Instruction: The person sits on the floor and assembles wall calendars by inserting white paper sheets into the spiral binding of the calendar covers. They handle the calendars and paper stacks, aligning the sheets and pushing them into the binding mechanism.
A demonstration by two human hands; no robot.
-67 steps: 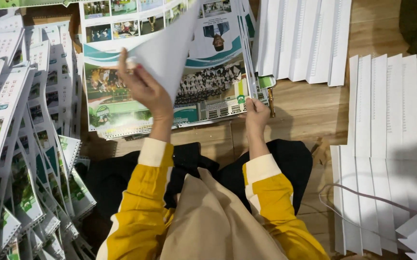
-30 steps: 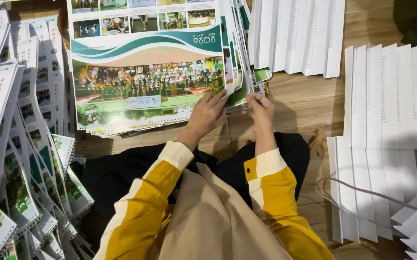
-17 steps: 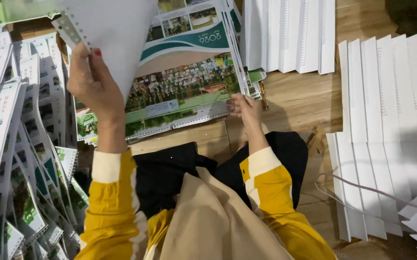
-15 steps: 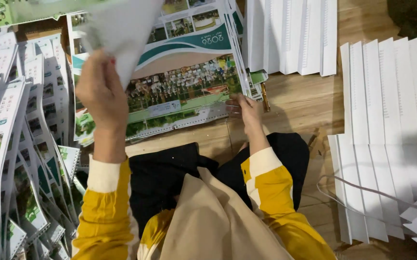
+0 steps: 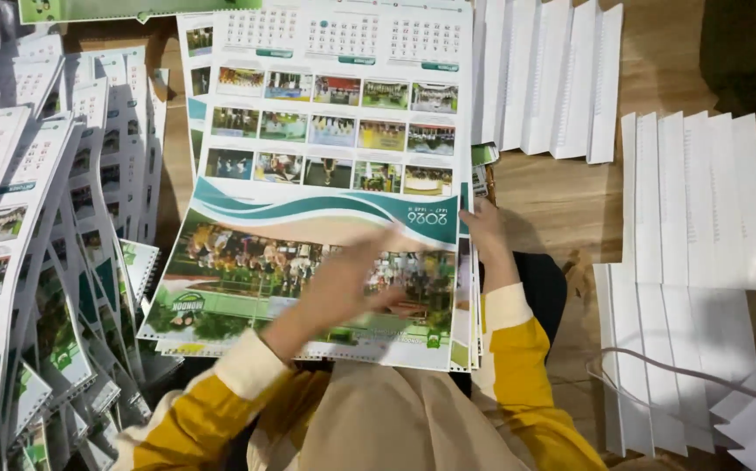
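A stack of printed calendar sheets point(image 5: 325, 139) lies on the wooden floor in front of me, with photo rows above and a green and teal picture below. My left hand point(image 5: 347, 279) is blurred and spread flat over the lower picture of the top sheet, holding nothing. My right hand point(image 5: 485, 228) rests at the stack's right edge, fingertips against the page edges; its grip is unclear. Both sleeves are yellow with white cuffs.
Several fanned calendar sets point(image 5: 37, 227) cover the floor on the left. Overlapping white folded sheets lie at the top right point(image 5: 552, 78) and the right point(image 5: 701, 209). A thin grey cord point(image 5: 683, 371) crosses the lower white sheets point(image 5: 657, 349). A green sheet edge point(image 5: 133, 9) shows at the top left.
My left hand had lifted a sheet up and to the left, white back showing. That sheet is gone from the hand, which has come down flat onto the stack. The right hand stayed at the edge.
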